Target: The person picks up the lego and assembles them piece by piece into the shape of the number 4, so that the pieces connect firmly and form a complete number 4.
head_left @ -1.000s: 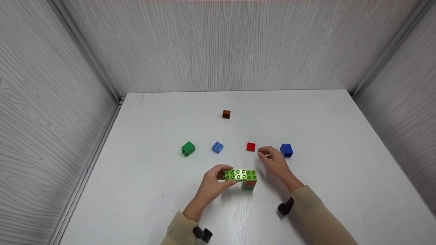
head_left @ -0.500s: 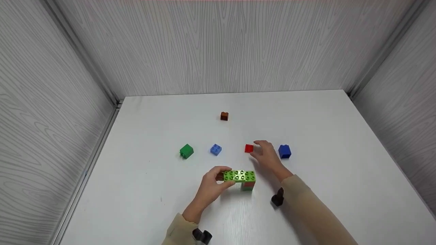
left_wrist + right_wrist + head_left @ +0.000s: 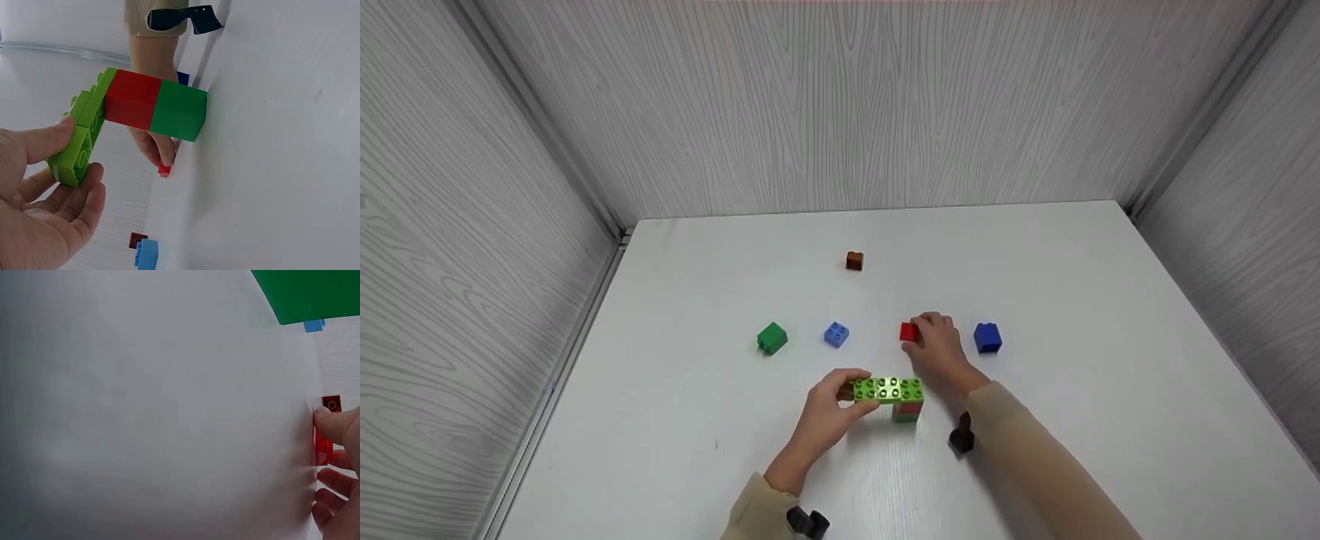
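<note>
My left hand pinches the end of a light green brick strip between thumb and fingers. In the left wrist view, a red brick and a green brick join the strip's other end, making an L shape. The green brick's end is toward the table. My right hand has its thumb and fingers on opposite sides of a small, flat red brick on the table. The right wrist view has the thumb against that brick's edge, with the other fingers partly hidden.
Beyond the hands lie a light blue brick, a green brick on its side, and a brown brick farther back. A dark blue brick sits right of my right hand. Grey wood-grain panels bound the white table.
My right hand has moved left to the small red brick, and its fingers have closed about it. The left hand stays in place, holding the light green strip.
</note>
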The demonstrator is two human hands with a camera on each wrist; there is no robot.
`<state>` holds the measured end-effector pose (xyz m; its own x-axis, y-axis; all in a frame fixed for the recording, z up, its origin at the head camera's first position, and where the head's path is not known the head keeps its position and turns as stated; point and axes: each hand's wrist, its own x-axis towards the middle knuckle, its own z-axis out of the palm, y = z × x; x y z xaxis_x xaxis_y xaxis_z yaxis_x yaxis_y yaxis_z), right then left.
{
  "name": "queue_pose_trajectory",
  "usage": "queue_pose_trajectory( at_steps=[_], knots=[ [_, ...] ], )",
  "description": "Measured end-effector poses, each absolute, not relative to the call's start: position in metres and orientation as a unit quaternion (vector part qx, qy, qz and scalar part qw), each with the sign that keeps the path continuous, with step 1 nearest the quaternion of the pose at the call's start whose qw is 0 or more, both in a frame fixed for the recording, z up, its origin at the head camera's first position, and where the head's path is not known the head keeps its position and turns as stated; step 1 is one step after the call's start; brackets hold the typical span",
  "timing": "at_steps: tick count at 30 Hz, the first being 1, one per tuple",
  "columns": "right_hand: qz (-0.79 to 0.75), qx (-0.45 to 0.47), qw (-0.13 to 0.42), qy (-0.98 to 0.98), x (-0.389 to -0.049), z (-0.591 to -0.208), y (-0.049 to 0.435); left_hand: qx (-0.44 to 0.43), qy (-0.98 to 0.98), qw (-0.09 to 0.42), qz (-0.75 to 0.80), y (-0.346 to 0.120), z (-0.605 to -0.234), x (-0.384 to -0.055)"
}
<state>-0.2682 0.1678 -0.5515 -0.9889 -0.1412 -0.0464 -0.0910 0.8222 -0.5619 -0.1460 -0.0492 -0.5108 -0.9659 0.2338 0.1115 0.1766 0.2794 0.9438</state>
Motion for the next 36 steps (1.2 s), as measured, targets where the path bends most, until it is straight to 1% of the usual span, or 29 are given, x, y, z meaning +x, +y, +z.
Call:
queue_pose_trajectory(
  at_steps=[3, 10, 14, 23, 30, 36],
  knots=[
    [-0.286, -0.062, 0.051, 0.955, -0.269, -0.550, 0.167, 0.126, 0.800, 0.025, 0.586, -0.049, -0.511, -0.146],
    [-0.289, -0.058, 0.039, 0.955, -0.266, -0.549, 0.165, 0.125, 0.804, 0.025, 0.581, -0.050, -0.511, -0.145],
    [-0.300, -0.047, 0.042, 0.952, -0.265, -0.548, 0.164, 0.122, 0.807, 0.024, 0.578, -0.050, -0.511, -0.145],
    [-0.370, -0.068, 0.045, 0.925, -0.258, -0.541, 0.160, 0.115, 0.812, 0.026, 0.572, -0.050, -0.509, -0.144],
    [-0.387, -0.095, 0.021, 0.917, -0.247, -0.532, 0.161, 0.109, 0.812, 0.032, 0.573, -0.050, -0.510, -0.144],
    [-0.398, -0.122, 0.000, 0.909, -0.237, -0.524, 0.167, 0.118, 0.812, 0.025, 0.571, -0.050, -0.511, -0.146]
  ],
)
